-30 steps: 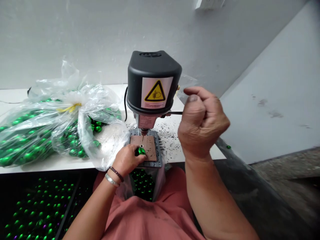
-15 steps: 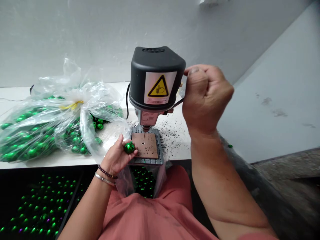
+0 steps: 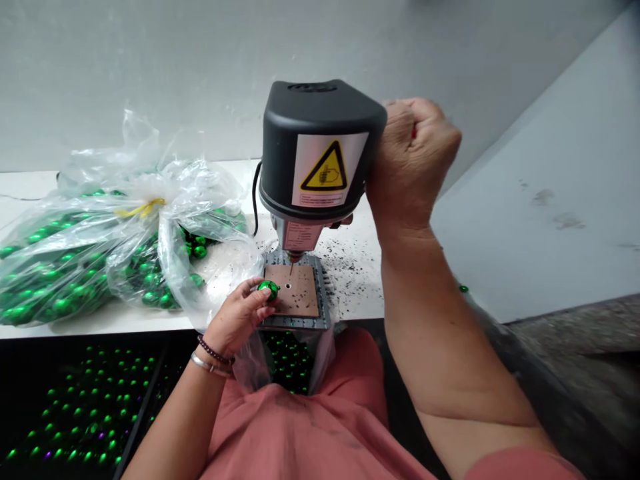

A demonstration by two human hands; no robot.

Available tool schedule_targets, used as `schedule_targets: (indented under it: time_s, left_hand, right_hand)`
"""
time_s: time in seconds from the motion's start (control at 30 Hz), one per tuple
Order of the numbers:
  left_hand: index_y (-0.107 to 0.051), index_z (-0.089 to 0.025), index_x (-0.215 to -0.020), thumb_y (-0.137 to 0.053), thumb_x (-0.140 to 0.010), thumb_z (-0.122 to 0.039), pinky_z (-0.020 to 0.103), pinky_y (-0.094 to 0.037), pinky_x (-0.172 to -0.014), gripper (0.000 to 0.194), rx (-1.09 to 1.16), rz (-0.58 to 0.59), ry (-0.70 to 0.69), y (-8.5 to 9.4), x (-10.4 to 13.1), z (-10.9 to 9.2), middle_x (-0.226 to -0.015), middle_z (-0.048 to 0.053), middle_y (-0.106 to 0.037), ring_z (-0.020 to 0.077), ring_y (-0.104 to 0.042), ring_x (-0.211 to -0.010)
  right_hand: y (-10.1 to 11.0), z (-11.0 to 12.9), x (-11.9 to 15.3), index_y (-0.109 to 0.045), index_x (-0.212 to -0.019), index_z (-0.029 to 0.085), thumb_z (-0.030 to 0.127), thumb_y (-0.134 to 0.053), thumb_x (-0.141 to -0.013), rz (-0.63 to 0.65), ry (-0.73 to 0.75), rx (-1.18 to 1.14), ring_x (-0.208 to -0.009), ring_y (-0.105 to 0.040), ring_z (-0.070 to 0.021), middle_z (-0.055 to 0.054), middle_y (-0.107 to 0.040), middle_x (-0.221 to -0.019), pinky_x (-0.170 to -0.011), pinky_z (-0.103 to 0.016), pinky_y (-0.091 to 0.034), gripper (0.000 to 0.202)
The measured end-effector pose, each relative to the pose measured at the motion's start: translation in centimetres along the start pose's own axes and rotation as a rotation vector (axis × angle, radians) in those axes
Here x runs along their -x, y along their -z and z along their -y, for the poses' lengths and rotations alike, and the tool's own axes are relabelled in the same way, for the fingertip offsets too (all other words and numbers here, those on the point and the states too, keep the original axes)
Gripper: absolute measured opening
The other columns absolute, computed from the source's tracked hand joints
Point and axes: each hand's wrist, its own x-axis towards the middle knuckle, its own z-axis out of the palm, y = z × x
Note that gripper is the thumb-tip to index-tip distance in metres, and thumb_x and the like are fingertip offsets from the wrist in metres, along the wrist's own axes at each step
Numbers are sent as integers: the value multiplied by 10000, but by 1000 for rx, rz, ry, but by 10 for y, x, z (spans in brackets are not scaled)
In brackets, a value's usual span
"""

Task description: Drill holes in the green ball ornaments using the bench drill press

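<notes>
A shiny green bauble (image 3: pixel 269 289) is pinched between the thumb and fingers of my left hand (image 3: pixel 243 309). That hand is at the left edge of a brown board (image 3: pixel 300 297) with a dark-rimmed hole, which lies on the base of a small drill press (image 3: pixel 286 157). The thin drill bit (image 3: pixel 291 269) points down above the board, apart from the bauble. My right hand (image 3: pixel 413 157) is closed in a fist at the right side of the black motor housing, around the press's feed lever. Most of the lever is hidden by the hand and housing.
Left on the white table (image 3: pixel 357 293) lies a clear plastic bag (image 3: pixel 80 260) full of green baubles, tied with yellow string. Dark shavings surround the press base. Below are many more green baubles (image 3: pixel 95 400). A grey wall stands behind.
My left fingers have closed on the bauble, which lay on the open palm before, and it has turned and shifted slightly right. My right fist has moved up and away, behind the housing's edge.
</notes>
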Motion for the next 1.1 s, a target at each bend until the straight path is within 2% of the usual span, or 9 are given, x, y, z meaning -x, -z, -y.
schedule_targets:
  time_s: [0.17,0.33,0.47,0.63,0.83,0.97,1.1]
  left_hand:
    - [-541,-134,-1005,-663,-688,-334,190,-416,-545,394,-419,-45,-117,-6,-13,3,-821,31,-624,114,-596,-722]
    - [-551,-137,-1006,-590,-716,-342,226,-430,-511,357,-716,-46,-183,-11,-30,7,-698,-1,-584,115,-549,-594]
    - [-602,-160,-986,-556,-737,-317,261,-467,-607,297,-968,-39,-274,-13,-38,8,-786,27,-646,142,-591,-679]
    - [-605,-169,-1102,-556,-753,-280,300,-473,-792,370,-1269,-60,-319,-23,-38,2,-993,66,-684,199,-623,-913]
    - [-631,-175,-1090,-603,-739,-278,311,-438,-916,366,-1408,-26,-398,-30,-43,3,-1121,70,-654,209,-596,-1026]
    - [-663,-187,-1001,-616,-732,-276,304,-433,-931,287,-1401,26,-440,-29,-49,4,-1111,54,-655,195,-587,-1036]
    - [-666,-172,-1000,-623,-730,-277,311,-420,-952,294,-1380,-1,-435,-27,-50,6,-1101,66,-653,190,-584,-1035]
  right_hand:
    - [2,1,2,-527,-610,149,229,-486,-823,17,10,-35,-501,-309,-38,54,-428,-495,-529,-184,-275,232]
    - [4,1,6,-539,-650,161,268,-474,-825,22,35,-135,-541,-356,-45,54,-441,-543,-562,-183,-290,216]
    - [4,-1,6,-575,-674,114,289,-462,-820,21,50,-195,-539,-330,-24,62,-391,-537,-560,-165,-279,254]
    - [3,-2,6,-597,-679,79,300,-452,-815,-3,87,-207,-539,-317,-1,68,-394,-543,-555,-143,-265,297]
    - [4,-3,8,-599,-685,81,298,-454,-822,10,87,-216,-543,-330,-3,65,-426,-547,-558,-147,-281,295]
    - [6,-2,7,-595,-704,106,312,-470,-834,54,70,-173,-542,-329,-15,65,-435,-554,-563,-155,-294,273]
    - [10,1,7,-609,-751,120,322,-471,-844,89,75,-134,-540,-362,-20,60,-463,-549,-585,-154,-335,261]
